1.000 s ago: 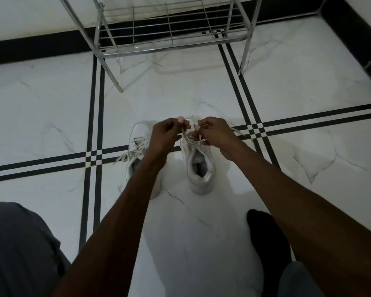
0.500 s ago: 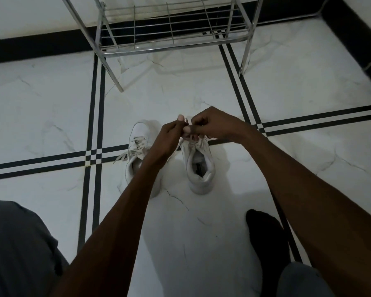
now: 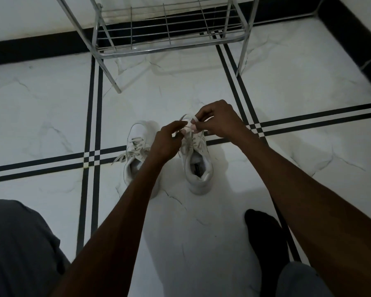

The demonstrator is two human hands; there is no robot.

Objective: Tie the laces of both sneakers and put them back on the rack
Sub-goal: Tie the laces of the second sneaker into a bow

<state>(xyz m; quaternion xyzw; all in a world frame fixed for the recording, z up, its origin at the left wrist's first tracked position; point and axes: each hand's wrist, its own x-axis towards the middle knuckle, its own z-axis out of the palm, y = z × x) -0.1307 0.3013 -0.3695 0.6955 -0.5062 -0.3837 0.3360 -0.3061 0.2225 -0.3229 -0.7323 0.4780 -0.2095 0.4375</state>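
White right sneaker (image 3: 198,166) stands on the floor (image 3: 201,243) directly under my hands, toe toward the rack (image 3: 169,42); left hand (image 3: 166,144) and right hand (image 3: 217,121) both pinch its laces (image 3: 190,127).

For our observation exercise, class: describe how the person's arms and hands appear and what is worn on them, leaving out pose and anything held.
Both forearms are bare, with no sleeve in view up to the frame's edge. The left hand and the right hand wear no gloves, and no watch, bracelet or ring shows. Light fingernails show on the right hand. The dim light hides finer detail.
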